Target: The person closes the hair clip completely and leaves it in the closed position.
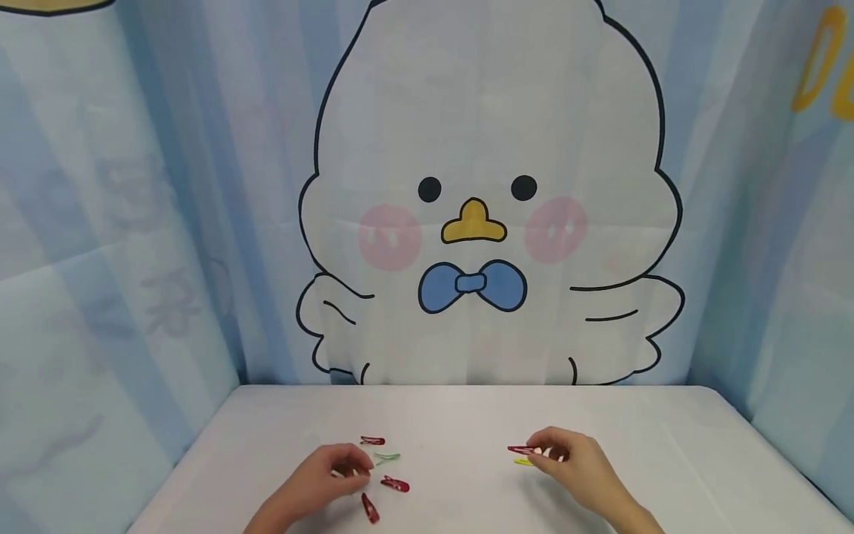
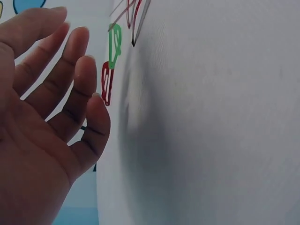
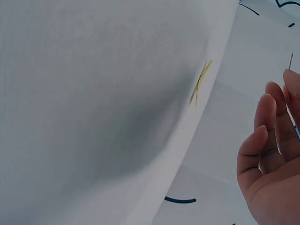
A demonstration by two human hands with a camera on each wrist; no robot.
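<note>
Left hand (image 1: 320, 478) relaxed by the green clip (image 1: 388, 457), right hand (image 1: 583, 469) pinching a red clip (image 1: 518, 449)

Leftmost, just left of the green clip: fingers softly bent, thumb set apart, nothing seen in the palm. Cannot tell whether touching the green clip. Next along, lying on the table (image 1: 460, 493): a near red clip (image 1: 370, 509), closer to the person than the green clip and slightly left of it; a far red clip (image 1: 372, 440), just beyond the green clip; a third red clip (image 1: 396, 484), on the near side of the green clip and slightly right.

Well right of the green clip: red clip gripped between thumb and fingertips, seemingly lifted. Level with the green clip, also well right of it: a yellow clip (image 1: 523, 462) resting on the table.

Step in hand, judging by the pinch: carrying or placing one clip at right, hovering over the group at left. Next move likely calling for a light, steady grip at right without knocking the yellow clip; at left, for a fine fingertip pinch on one slim clip, leaving neighbours undisturbed.
</note>
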